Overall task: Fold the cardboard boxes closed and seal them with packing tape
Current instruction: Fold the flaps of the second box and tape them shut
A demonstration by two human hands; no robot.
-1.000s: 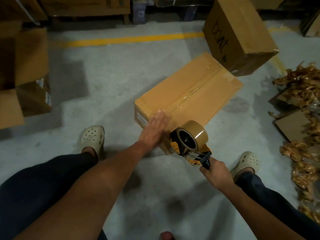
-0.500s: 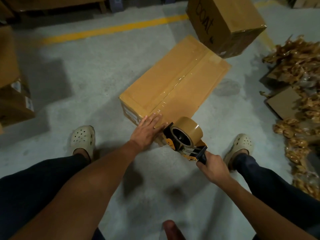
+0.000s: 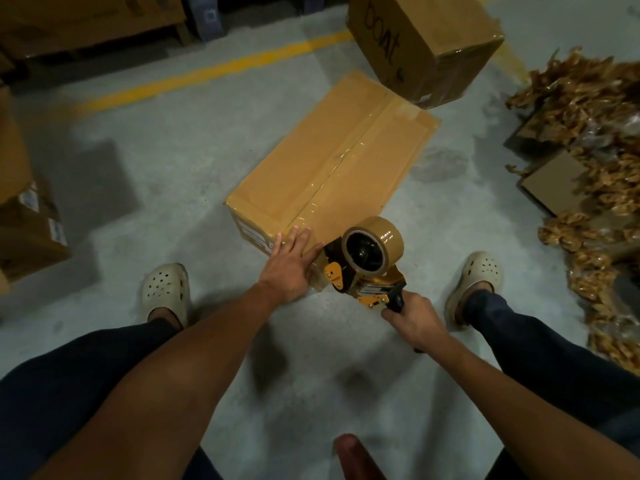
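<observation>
Closest to my feed are the two knees in dark trousers (image 3: 69, 393), and both bare forearms reach forward between them. A pale clog (image 3: 166, 289) sits on the left foot and its pair (image 3: 479, 275) on the right, both planted on the grey concrete floor (image 3: 294, 393).

The left hand (image 3: 289, 263) lies flat on the near end of the cardboard box (image 3: 391, 150). Its fingers are straight and spread, pressing over the top edge where the clear tape strip (image 3: 341, 159) folds down. The right hand (image 3: 414, 320) has its fingers wrapped round the black handle of the orange tape dispenser (image 3: 334, 277), which sits at the box's near corner, just beside the left thumb. The brown tape roll (image 3: 375, 247) stands on edge in it. From this angle I can't tell whether the strip is cut from the roll.

The box lies on the floor between the feet and runs away to the upper right. Its flaps are shut and the strip runs along the centre seam. Beyond its far end stands a second taped box (image 3: 450, 36) with handwriting on its side. A heap of brown packets (image 3: 606, 133) lies to the right, stacked cartons (image 3: 27, 230) stand to the left, and a yellow floor line (image 3: 214, 72) crosses farthest back.
</observation>
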